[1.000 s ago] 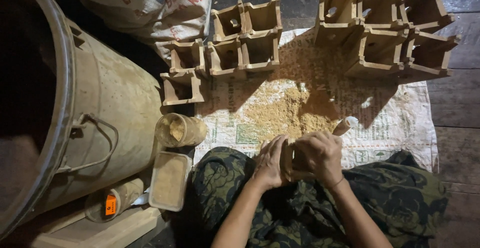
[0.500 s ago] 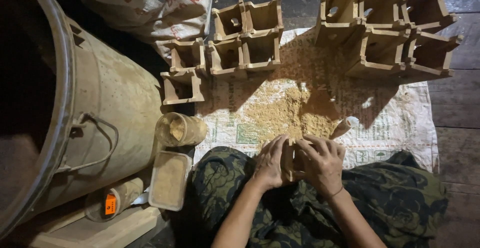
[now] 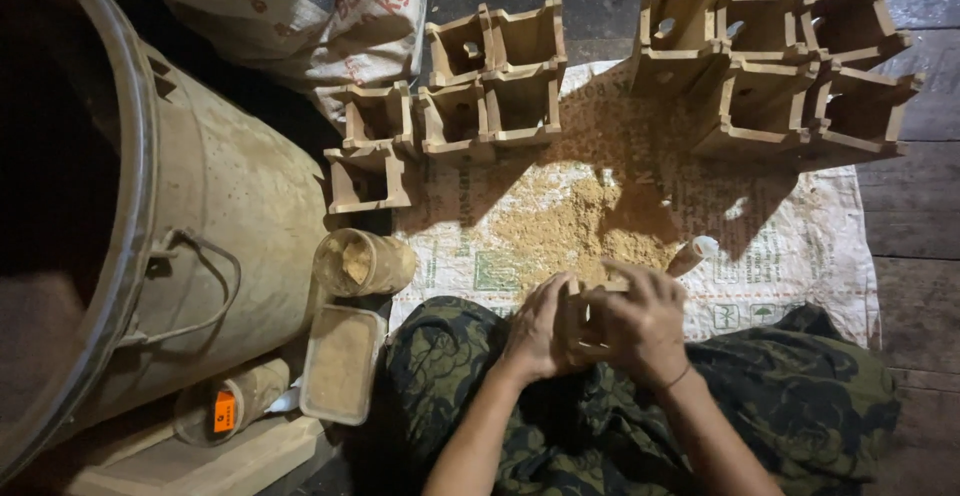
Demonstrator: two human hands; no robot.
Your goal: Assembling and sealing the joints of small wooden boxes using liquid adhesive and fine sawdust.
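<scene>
**Both hands clamped on a small wooden box above the lap**

While the head camera looked straight down, I saw the left hand (image 3: pixel 537 334) and the right hand (image 3: pixel 642 328) closed from either side on a small open wooden box (image 3: pixel 583 318), held just above the lap in the near middle of the scene. The left fingers were wrapped against the box's left wall; the right fingers curled over its top and right side, pressed together on the wood. Just beyond the hands, a heap of sawdust (image 3: pixel 580 231) lay on a printed woven sack (image 3: pixel 800 256) spread over the plank floor. A small pale tube (image 3: pixel 692 254) rested just right of the heap. At the far edge of the sack stood two groups of similar wooden boxes, one at left (image 3: pixel 470 86) and one at right (image 3: pixel 780 66). To the left sat a large metal drum (image 3: pixel 210 236), with a round jar of sawdust (image 3: pixel 362 262) and a rectangular tray of sawdust (image 3: pixel 340 364) beside it.
</scene>
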